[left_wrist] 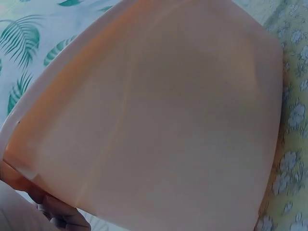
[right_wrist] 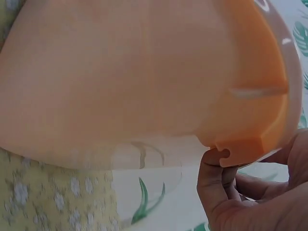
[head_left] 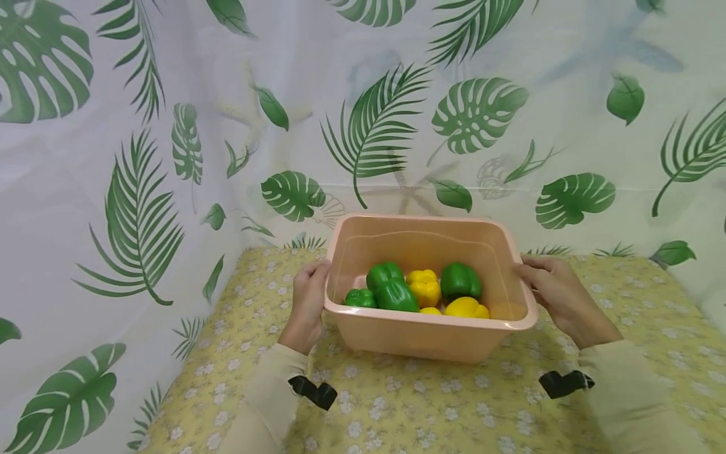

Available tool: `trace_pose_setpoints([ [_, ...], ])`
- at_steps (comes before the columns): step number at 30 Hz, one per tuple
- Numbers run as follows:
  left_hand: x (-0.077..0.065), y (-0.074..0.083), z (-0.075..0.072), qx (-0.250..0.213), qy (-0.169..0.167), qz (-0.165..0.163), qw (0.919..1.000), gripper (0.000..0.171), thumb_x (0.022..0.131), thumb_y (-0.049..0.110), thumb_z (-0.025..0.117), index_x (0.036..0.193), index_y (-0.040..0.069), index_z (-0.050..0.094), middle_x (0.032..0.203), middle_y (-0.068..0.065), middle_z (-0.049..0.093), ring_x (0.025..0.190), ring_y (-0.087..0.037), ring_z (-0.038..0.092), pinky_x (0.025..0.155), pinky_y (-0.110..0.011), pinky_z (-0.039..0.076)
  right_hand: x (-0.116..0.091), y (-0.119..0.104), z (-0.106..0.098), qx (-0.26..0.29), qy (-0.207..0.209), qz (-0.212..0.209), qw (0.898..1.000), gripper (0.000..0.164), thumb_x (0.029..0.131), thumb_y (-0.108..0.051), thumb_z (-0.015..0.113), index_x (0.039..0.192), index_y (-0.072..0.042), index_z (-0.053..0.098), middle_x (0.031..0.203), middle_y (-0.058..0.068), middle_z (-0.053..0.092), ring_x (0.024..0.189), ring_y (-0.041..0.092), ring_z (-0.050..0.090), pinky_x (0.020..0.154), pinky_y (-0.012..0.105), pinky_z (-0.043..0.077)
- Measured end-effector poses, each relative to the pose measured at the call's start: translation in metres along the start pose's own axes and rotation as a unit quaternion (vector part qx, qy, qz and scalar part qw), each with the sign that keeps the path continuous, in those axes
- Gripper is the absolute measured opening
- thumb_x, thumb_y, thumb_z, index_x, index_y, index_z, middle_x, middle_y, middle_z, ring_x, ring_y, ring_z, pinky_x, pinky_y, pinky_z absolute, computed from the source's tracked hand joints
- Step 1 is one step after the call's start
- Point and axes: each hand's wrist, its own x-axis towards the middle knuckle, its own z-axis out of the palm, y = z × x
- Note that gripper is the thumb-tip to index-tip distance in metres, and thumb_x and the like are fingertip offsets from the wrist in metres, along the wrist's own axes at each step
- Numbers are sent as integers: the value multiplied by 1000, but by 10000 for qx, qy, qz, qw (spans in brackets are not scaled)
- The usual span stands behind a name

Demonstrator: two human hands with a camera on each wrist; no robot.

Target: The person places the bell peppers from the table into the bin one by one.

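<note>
A peach plastic basin (head_left: 408,340) is held by its two short ends, its opening tipped toward the head camera. My left hand (head_left: 309,302) grips the rim at the left end; in the left wrist view its curled fingers (left_wrist: 62,211) show under the edge. At the opposite end my right hand (head_left: 561,296) holds the rim, fingers (right_wrist: 211,183) bent beneath the lip in the right wrist view. Inside the basin lie several green bell peppers (head_left: 395,294) and yellow bell peppers (head_left: 423,288). The front wall partly hides the nearest ones.
A yellow floral cloth (head_left: 238,378) covers the table under the basin. Behind and to the left hangs a white curtain (head_left: 317,145) printed with green leaves. Black straps (head_left: 313,392) sit on both wrists.
</note>
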Motion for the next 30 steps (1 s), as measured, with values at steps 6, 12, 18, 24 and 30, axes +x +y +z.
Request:
trace_pose_setpoints([
  [6, 2, -6, 19, 170, -247, 43, 9995, 41, 108, 27, 47, 133, -5, 55, 136, -25, 54, 128, -42, 51, 104, -50, 49, -1, 3, -19, 5, 71, -12, 10000, 66, 110, -30, 43, 153, 15, 22, 100, -18, 65, 92, 1, 68, 78, 23, 61],
  [12, 0, -11, 25, 132, -337, 29, 9993, 39, 109, 26, 46, 131, -5, 55, 139, -22, 51, 131, -39, 50, 108, -51, 46, -2, 10, -27, 66, -18, 26, 10000, 68, 110, -33, 43, 153, 16, 22, 103, -15, 67, 94, 5, 70, 78, 27, 62],
  [18, -1, -12, 25, 198, -404, 61, 9990, 39, 109, 27, 45, 130, -5, 54, 140, -22, 51, 133, -38, 49, 111, -55, 42, -2, 16, -28, 65, 44, 45, 10000, 70, 110, -34, 43, 154, 15, 20, 107, -15, 63, 96, 4, 69, 81, 27, 62],
  [24, -3, -12, 26, 349, -296, 14, 9990, 39, 109, 26, 44, 131, -4, 54, 137, -22, 52, 132, -39, 49, 110, -56, 43, -3, 19, -31, 596, -144, 144, 9980, 75, 108, -34, 49, 157, 10, 14, 105, -14, 68, 94, 9, 72, 77, 29, 63],
  [30, 5, -7, 18, 999, -669, -43, 9927, 44, 109, 33, 43, 138, 1, 51, 130, -23, 57, 115, -35, 60, 96, -48, 53, -2, 18, -47, -123, -454, 262, 9986, 75, 108, -40, 47, 159, 6, 16, 127, -7, 59, 99, 2, 67, 82, 28, 61],
])
